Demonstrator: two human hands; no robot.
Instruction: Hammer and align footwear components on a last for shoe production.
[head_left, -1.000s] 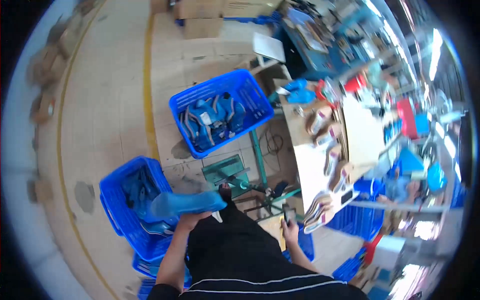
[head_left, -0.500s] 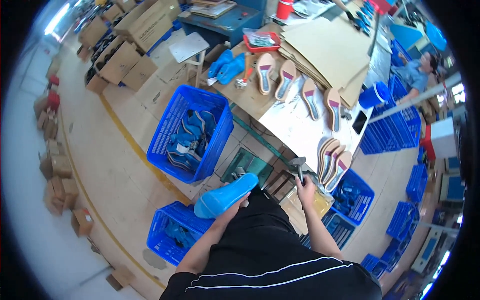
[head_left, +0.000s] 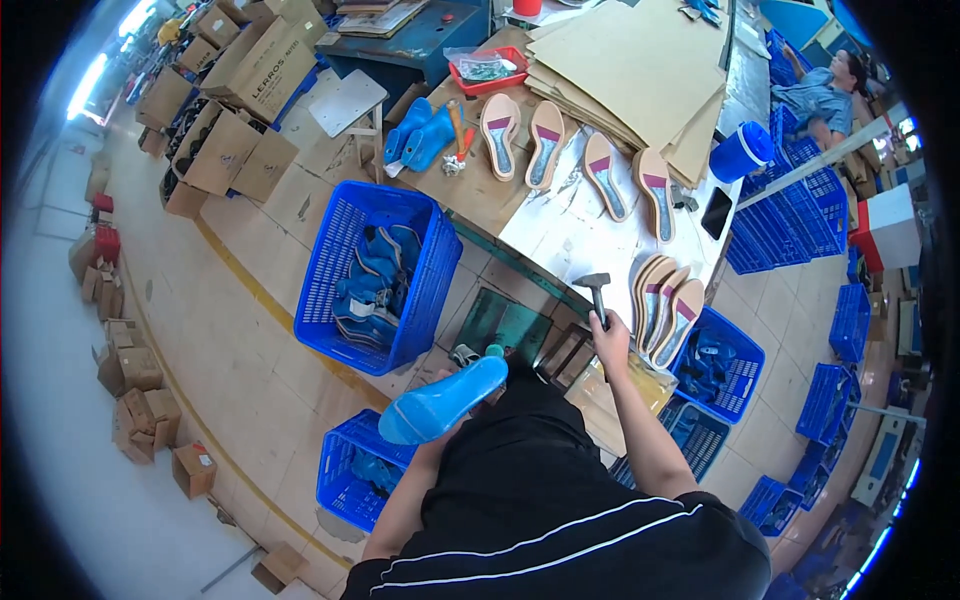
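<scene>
A blue shoe last (head_left: 445,402) is in my left hand (head_left: 455,432), sole face up and its narrow end toward a green post by my knees. The last hides most of that hand's fingers. My right hand (head_left: 612,345) is wrapped round the dark handle of a hammer (head_left: 593,282), whose head is raised at the table's near edge, apart from the last. Just right of the hammer, several tan shoe soles (head_left: 672,318) stand leaning together. More soles (head_left: 605,177) with purple and silver patches lie in a row further back on the table.
A blue crate (head_left: 318,285) of blue shoe parts stands left of the table, with another crate (head_left: 335,485) nearer me. On the right is a third crate (head_left: 745,375). Cardboard sheets (head_left: 630,75), a blue jug (head_left: 738,155) and a phone (head_left: 716,214) lie on the table. A person sits beyond.
My view has shifted slightly. The last has tilted a little and moved slightly left and down in view. The hammer is held higher relative to the table edge, still in my right hand.
</scene>
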